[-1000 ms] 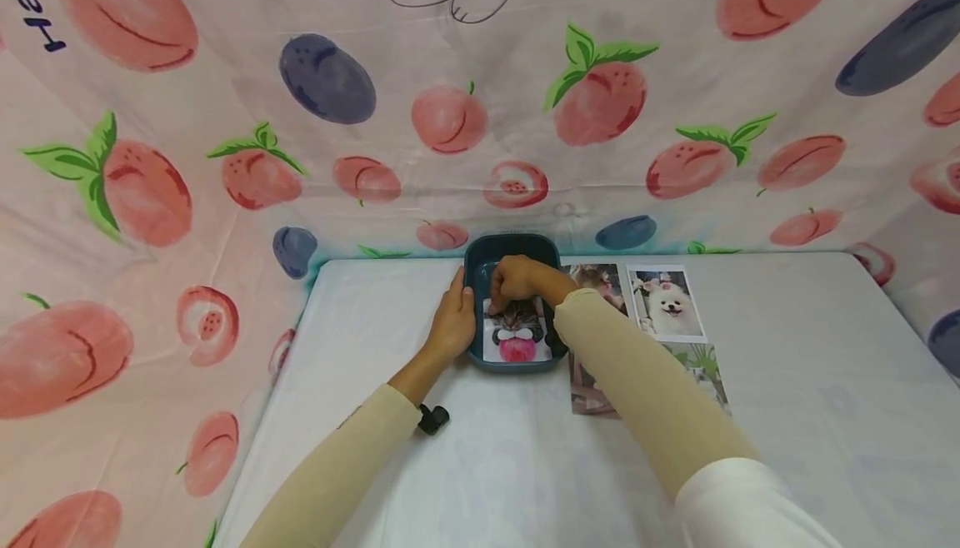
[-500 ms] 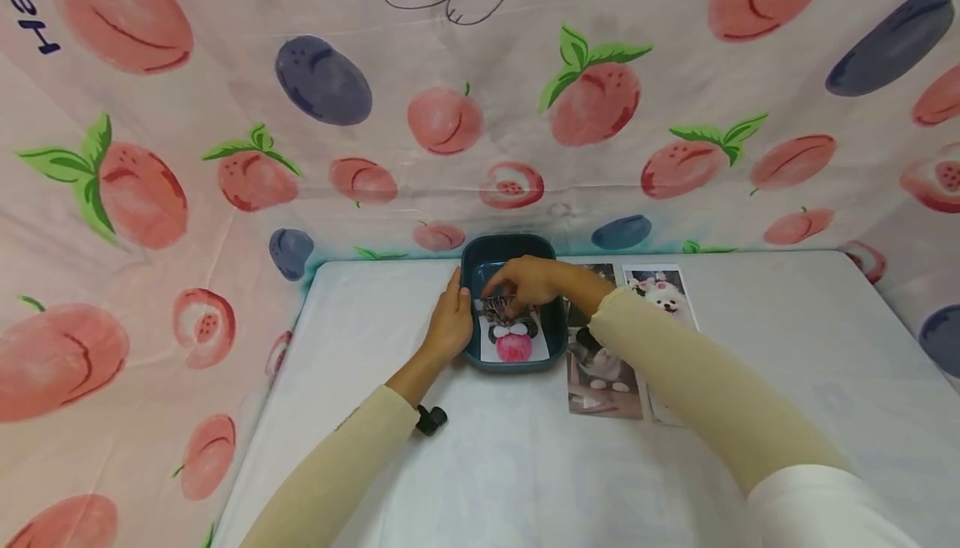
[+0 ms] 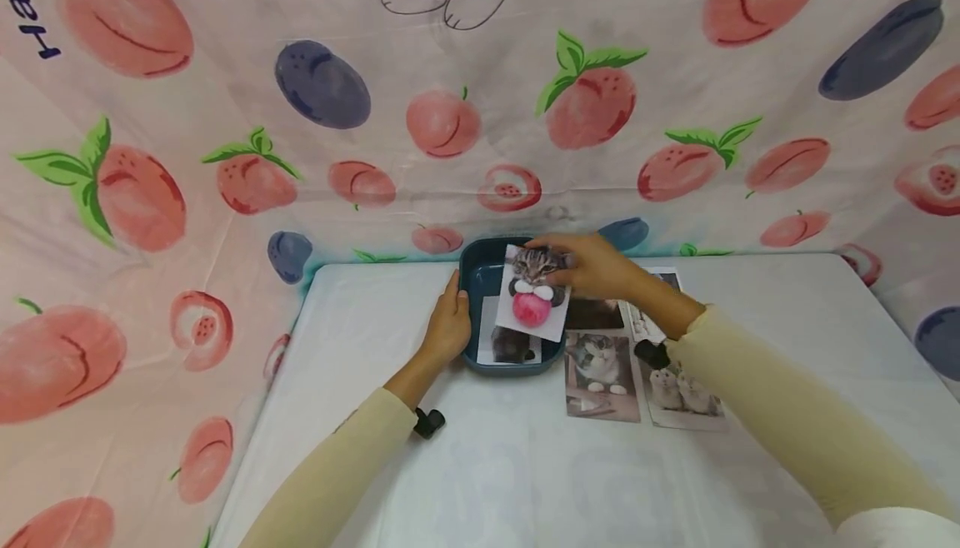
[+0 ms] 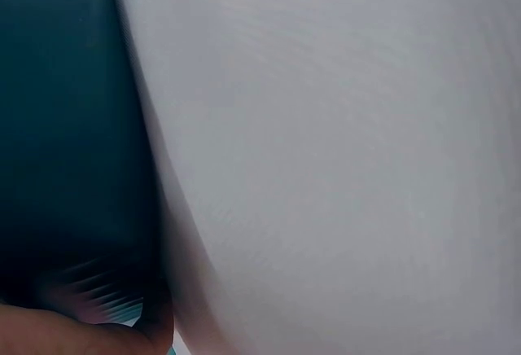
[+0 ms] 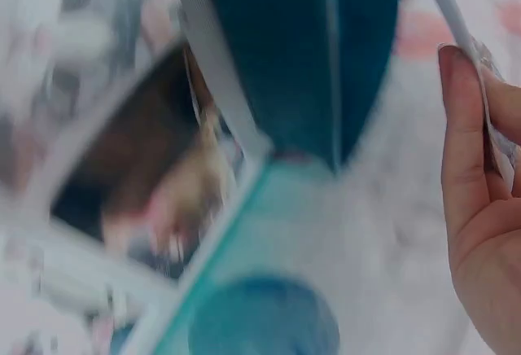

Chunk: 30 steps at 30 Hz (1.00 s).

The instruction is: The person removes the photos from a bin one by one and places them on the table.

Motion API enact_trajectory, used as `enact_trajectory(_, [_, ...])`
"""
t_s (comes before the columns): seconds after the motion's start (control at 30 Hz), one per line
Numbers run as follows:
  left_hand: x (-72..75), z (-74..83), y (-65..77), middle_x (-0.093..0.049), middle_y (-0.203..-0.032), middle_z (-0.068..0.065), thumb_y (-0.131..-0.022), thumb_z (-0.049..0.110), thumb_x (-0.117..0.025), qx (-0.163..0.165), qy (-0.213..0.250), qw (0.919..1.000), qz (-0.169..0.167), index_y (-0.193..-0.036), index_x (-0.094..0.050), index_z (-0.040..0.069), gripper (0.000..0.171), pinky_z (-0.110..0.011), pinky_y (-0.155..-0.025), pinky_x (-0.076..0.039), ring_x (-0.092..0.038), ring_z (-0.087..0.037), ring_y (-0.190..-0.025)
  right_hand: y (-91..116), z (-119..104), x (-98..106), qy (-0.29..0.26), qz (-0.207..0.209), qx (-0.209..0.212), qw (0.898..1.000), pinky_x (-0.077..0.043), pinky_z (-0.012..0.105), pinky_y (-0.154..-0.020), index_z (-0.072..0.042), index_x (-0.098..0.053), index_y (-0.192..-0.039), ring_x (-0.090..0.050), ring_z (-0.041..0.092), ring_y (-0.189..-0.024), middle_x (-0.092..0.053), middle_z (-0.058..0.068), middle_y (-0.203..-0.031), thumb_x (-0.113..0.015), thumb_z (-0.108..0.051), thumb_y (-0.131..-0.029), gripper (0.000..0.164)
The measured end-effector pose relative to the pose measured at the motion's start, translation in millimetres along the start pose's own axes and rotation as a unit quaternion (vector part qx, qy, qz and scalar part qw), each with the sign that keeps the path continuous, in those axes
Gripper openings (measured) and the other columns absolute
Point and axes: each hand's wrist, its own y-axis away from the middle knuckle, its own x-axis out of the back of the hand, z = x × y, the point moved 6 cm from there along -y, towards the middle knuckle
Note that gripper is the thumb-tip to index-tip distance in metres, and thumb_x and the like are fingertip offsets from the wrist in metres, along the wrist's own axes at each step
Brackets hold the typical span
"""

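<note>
My right hand (image 3: pixel 592 265) pinches a photo card (image 3: pixel 536 294) of a tabby kitten with a pink ball, tilted over the dark teal bin (image 3: pixel 471 261). Seen in the right wrist view, the card (image 5: pixel 456 13) is edge-on between thumb and fingers (image 5: pixel 464 111). Inside the bin lies another photo card (image 3: pixel 510 348) with a dark grey animal, partly covered by the held one. Against the bin's left wall rests my left hand (image 3: pixel 447 323), fingers extended along it and thumb at the rim. The left wrist view shows the bin's outer side (image 4: pixel 73 111) with a finger (image 4: pixel 89 330) at it.
Right of the bin, several photo cards lie on the white table (image 3: pixel 487 465), among them a grey-and-white cat (image 3: pixel 602 373) and small pale animals (image 3: pixel 682 394). My right forearm (image 3: pixel 772 406) covers part of them. A peach-print cloth (image 3: pixel 442 190) hangs behind.
My right hand has lifted the kitten card out of the bin and drawn it up and right, uncovering another card beneath. The left hand has stayed at the bin's side.
</note>
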Motion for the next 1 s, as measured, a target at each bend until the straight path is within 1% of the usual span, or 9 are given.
enact_trajectory(0.13, [0.3, 0.6, -0.2, -0.033, -0.164, -0.021, -0.113, 0.025, -0.030, -0.006, -0.001, 1.0000, 0.000, -0.164, -0.018, 0.010, 0.055, -0.054, -0.126, -0.022, -0.028, -0.038, -0.154, 40.1, 17.3, 47.3, -0.015, 0.043, -0.037, 0.998, -0.048, 0.031, -0.050, -0.023, -0.060, -0.141, -0.052, 0.018, -0.050, -0.063, 0.017, -0.135, -0.079, -0.017, -0.090, 0.055])
enact_trajectory(0.3, [1.0, 0.8, 0.0, -0.033, -0.164, -0.021, -0.113, 0.027, -0.029, -0.005, -0.011, 0.9999, 0.002, -0.164, -0.018, 0.011, 0.055, -0.053, -0.126, -0.022, -0.029, -0.037, -0.154, 105.8, 50.7, 87.2, 0.013, 0.028, -0.125, 0.992, -0.052, 0.029, -0.055, -0.026, -0.060, -0.143, -0.061, 0.019, -0.066, -0.061, 0.016, -0.139, -0.080, -0.025, -0.090, 0.057])
enact_trajectory(0.43, [1.2, 0.7, 1.7, -0.031, -0.166, -0.019, -0.113, 0.028, -0.029, -0.001, -0.008, 1.0000, -0.002, -0.165, -0.017, 0.012, 0.055, -0.053, -0.127, -0.021, -0.027, -0.036, -0.155, 156.0, 85.5, 100.4, 0.033, 0.001, -0.178, 0.984, -0.057, 0.026, -0.063, -0.022, -0.060, -0.141, -0.066, 0.018, -0.082, -0.061, 0.018, -0.134, -0.080, -0.030, -0.090, 0.055])
enact_trajectory(0.5, [1.0, 0.0, 2.2, -0.030, -0.166, -0.018, -0.113, 0.028, -0.029, 0.002, -0.006, 1.0000, -0.003, -0.165, -0.017, 0.013, 0.055, -0.053, -0.127, -0.021, -0.026, -0.036, -0.155, 177.4, 103.7, 102.2, 0.035, -0.001, -0.184, 0.982, -0.058, 0.026, -0.065, -0.018, -0.061, -0.137, -0.069, 0.017, -0.085, -0.063, 0.020, -0.130, -0.080, -0.030, -0.090, 0.052])
enact_trajectory(0.6, [0.5, -0.9, 2.2, -0.029, -0.167, -0.017, -0.114, 0.028, -0.029, 0.002, -0.001, 1.0000, -0.004, -0.165, -0.017, 0.012, 0.055, -0.053, -0.127, -0.020, -0.025, -0.035, -0.156, 205.3, 130.6, 100.4, 0.033, 0.008, -0.191, 0.981, -0.057, 0.027, -0.062, -0.015, -0.065, -0.133, -0.069, 0.014, -0.078, -0.064, 0.019, -0.128, -0.080, -0.028, -0.089, 0.048])
enact_trajectory(0.7, [-0.8, -1.7, 0.8, -0.029, -0.167, -0.018, -0.114, 0.027, -0.029, -0.003, 0.003, 1.0000, -0.003, -0.165, -0.017, 0.011, 0.055, -0.053, -0.127, -0.020, -0.025, -0.036, -0.155, 227.3, 157.4, 92.1, 0.009, 0.005, -0.201, 0.979, -0.055, 0.028, -0.060, -0.012, -0.067, -0.132, -0.066, 0.012, -0.072, -0.067, 0.010, -0.124, -0.080, -0.027, -0.089, 0.047])
enact_trajectory(0.83, [-0.8, -3.6, 0.2, -0.030, -0.166, -0.020, -0.113, 0.025, -0.030, -0.002, 0.003, 1.0000, -0.001, -0.165, -0.018, 0.012, 0.054, -0.053, -0.127, -0.021, -0.026, -0.037, -0.155, 245.1, 186.4, 71.5, -0.041, -0.026, -0.224, 0.973, -0.055, 0.030, -0.060, -0.009, -0.065, -0.135, -0.061, 0.015, -0.068, -0.065, 0.000, -0.114, -0.078, -0.027, -0.091, 0.050])
enact_trajectory(0.93, [-0.7, -3.7, -0.1, -0.031, -0.165, -0.019, -0.113, 0.026, -0.030, -0.001, 0.003, 1.0000, -0.001, -0.165, -0.018, 0.012, 0.054, -0.053, -0.127, -0.021, -0.026, -0.036, -0.155, 251.1, 199.6, 57.8, -0.056, -0.039, -0.231, 0.971, -0.054, 0.030, -0.059, -0.007, -0.062, -0.137, -0.057, 0.017, -0.067, -0.063, 0.005, -0.115, -0.077, -0.027, -0.091, 0.053])
enact_trajectory(1.0, [-0.6, -2.8, -0.4, -0.031, -0.165, -0.019, -0.113, 0.027, -0.031, -0.002, 0.004, 1.0000, 0.000, -0.165, -0.019, 0.012, 0.055, -0.052, -0.127, -0.021, -0.027, -0.036, -0.155, 252.6, 204.6, 50.0, -0.040, -0.040, -0.236, 0.970, -0.052, 0.028, -0.058, -0.007, -0.062, -0.138, -0.053, 0.015, -0.067, -0.062, 0.007, -0.111, -0.078, -0.028, -0.090, 0.055])
